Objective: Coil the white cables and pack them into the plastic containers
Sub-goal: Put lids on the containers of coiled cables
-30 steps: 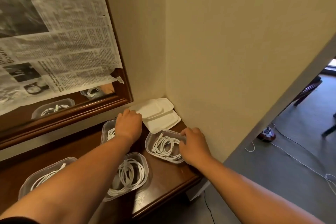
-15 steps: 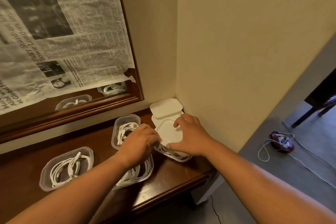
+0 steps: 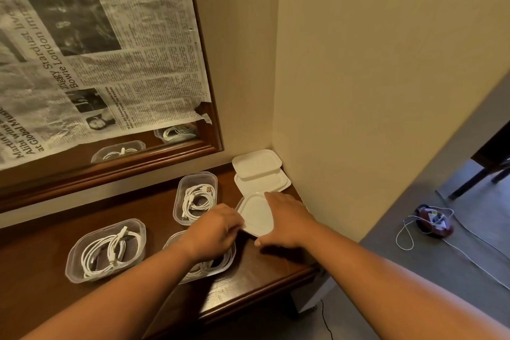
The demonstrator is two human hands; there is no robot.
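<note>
A plastic container with a white lid (image 3: 255, 215) sits near the right end of the wooden shelf (image 3: 265, 265). My right hand (image 3: 287, 221) lies flat on the lid's right side, thumb at its near edge. My left hand (image 3: 218, 229) holds the lid's left rim with curled fingers. The cable inside is hidden. Three open clear containers each hold a coiled white cable: one behind my left hand (image 3: 197, 196), one at the left (image 3: 106, 250), one partly under my left forearm (image 3: 212, 268).
Two spare white lids (image 3: 258, 165) are stacked in the wall corner behind the lidded container. A framed mirror covered with newspaper (image 3: 96, 63) hangs above the shelf. On the floor to the right lie a red device (image 3: 434, 221) and loose white cords.
A lid came off the corner stack and now covers the right container, which was open one second ago. Both hands shifted onto that lid.
</note>
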